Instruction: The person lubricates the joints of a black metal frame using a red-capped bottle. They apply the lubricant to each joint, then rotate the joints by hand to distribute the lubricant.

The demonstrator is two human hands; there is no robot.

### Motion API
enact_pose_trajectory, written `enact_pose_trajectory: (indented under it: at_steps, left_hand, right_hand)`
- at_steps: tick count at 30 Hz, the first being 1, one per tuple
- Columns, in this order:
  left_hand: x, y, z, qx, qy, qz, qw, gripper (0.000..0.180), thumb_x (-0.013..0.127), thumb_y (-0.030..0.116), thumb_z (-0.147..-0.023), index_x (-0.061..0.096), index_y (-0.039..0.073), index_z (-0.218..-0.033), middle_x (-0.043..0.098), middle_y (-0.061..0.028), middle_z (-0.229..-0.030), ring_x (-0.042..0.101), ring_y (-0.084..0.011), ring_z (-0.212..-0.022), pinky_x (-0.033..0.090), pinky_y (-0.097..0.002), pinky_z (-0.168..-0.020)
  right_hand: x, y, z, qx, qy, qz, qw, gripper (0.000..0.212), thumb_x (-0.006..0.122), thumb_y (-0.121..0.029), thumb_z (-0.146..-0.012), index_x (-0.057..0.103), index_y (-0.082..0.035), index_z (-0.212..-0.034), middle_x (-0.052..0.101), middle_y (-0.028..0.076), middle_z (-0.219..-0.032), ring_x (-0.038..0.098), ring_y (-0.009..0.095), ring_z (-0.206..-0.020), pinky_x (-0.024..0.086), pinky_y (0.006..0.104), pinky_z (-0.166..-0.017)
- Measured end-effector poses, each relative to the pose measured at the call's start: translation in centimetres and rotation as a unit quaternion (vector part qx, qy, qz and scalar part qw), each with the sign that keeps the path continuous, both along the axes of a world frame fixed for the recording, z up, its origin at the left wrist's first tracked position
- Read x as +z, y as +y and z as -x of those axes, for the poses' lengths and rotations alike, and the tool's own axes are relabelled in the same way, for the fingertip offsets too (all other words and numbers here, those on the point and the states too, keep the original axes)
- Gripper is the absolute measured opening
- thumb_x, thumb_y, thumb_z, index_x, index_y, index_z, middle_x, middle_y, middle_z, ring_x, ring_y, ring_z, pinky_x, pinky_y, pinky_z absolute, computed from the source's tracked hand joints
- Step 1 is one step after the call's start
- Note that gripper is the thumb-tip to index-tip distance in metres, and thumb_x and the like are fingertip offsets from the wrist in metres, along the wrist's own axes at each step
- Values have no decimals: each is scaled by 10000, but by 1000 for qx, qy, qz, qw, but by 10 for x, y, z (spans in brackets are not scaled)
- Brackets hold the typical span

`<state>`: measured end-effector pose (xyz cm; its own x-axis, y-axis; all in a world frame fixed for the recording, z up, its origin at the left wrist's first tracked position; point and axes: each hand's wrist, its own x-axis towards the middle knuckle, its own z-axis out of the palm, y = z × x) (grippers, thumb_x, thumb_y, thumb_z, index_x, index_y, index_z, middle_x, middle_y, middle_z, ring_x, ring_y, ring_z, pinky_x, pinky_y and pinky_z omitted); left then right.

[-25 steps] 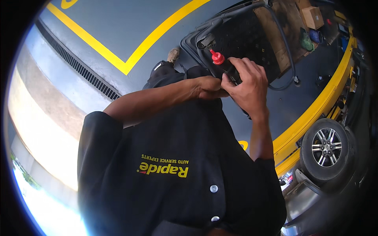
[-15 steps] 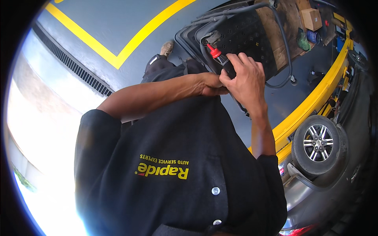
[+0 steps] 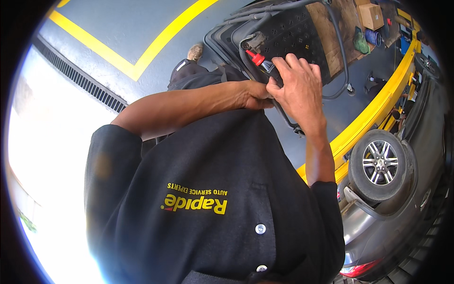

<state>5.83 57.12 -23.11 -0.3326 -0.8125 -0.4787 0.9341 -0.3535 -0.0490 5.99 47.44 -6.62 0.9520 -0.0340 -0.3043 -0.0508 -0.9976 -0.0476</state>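
A dark tube with a pointed red nozzle cap [image 3: 257, 57] is held out in front of my chest, the tip aimed away to the upper left. My left hand [image 3: 257, 94] is closed at the near end of the tube, its fingers partly tucked behind the other hand. Over the tube's body, my right hand [image 3: 299, 87] bends its fingers and thumb in a grip. Most of the tube's body is hidden by the hands. Just past the red tip is a crumpled grey rag [image 3: 257, 41] on the cart.
Beyond my hands stands a black perforated cart [image 3: 295, 35] with grey tubular rails. Brown cardboard [image 3: 321, 26], a carton [image 3: 370, 16], a green cloth [image 3: 361, 41] and a blue can [image 3: 373, 37] lie farther off. A yellow lift beam [image 3: 364, 125] and a grey car [image 3: 397, 227] are at right.
The view has shifted slightly, so the surroundings sit a little differently. Both hands keep their grip on the tube, with the right hand's fingers slightly shifted.
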Motion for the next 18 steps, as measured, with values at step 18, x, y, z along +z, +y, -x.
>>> enact_pose_trajectory:
  at_steps: [18]
  left_hand:
    - [10,3,-2,-16,-46,-30,998,172,650,283,-1123,688,194,-1266,690,44,-1325,607,-146,-1253,501,-381,-1110]
  right_hand:
    - [1,2,0,20,-9,25,999,301,754,-231,-881,725,-73,-1135,640,85,-1035,638,284,-1016,453,457,-944]
